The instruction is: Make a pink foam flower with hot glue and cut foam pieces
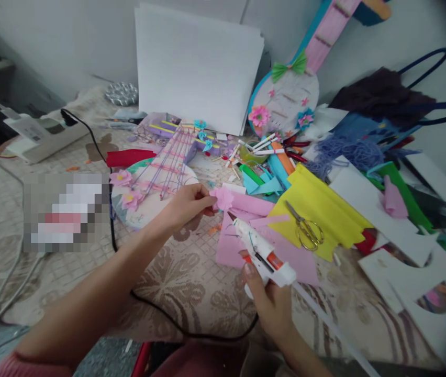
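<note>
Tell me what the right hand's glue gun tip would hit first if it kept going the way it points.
Most likely the pink paper flower pinched in the left hand. The glue gun in the right hand aims up-left, nozzle just short of it; depth is uncertain.

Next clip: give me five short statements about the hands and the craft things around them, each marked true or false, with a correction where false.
1. The left hand pinches a pink paper flower. True.
2. The right hand holds the scissors. False: it holds a white glue gun; the scissors lie untouched on the yellow paper.
3. The glue gun's nozzle points toward the pink paper flower. True.
4. The scissors rest on a red sheet. False: they rest on the yellow paper.
5. A stack of white sheets leans against the wall behind the craft things. True.
</note>
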Demonstrator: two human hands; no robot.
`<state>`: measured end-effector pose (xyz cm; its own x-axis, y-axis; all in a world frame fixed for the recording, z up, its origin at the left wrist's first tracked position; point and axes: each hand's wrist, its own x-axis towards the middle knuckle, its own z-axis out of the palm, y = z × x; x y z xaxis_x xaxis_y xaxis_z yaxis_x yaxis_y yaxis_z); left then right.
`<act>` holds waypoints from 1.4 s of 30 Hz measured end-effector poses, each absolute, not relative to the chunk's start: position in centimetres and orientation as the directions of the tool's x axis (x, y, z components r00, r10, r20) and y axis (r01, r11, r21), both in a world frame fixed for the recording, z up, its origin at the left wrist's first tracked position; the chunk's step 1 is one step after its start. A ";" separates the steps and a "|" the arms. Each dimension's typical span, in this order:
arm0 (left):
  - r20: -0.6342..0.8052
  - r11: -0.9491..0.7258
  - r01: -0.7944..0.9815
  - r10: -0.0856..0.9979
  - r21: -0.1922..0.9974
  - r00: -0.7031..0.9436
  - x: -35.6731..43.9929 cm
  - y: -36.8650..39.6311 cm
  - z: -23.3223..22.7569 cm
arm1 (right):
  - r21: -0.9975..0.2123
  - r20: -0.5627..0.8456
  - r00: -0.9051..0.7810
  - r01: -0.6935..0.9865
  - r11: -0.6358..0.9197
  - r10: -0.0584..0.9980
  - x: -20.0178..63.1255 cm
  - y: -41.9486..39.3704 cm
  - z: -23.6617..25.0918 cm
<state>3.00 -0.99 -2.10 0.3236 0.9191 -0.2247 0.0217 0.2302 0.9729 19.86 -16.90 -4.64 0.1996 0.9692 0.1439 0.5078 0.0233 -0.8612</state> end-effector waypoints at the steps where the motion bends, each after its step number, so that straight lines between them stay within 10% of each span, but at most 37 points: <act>1: -0.232 0.234 0.035 0.916 0.972 0.327 3.1 -1.1 -2.0 | -0.863 0.139 0.202 0.505 0.018 0.969 20.0 -16.6 -4.4; 42: -0.186 0.118 0.199 0.911 0.973 0.367 3.4 -1.7 -1.5 | -0.816 0.140 0.176 0.578 0.013 0.974 20.3 -14.3 -4.2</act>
<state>3.43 -1.75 -1.55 0.3675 0.9112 -0.1862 0.1990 0.1185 0.9728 20.31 -14.30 -4.24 0.1759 0.9744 0.1398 0.5781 0.0127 -0.8159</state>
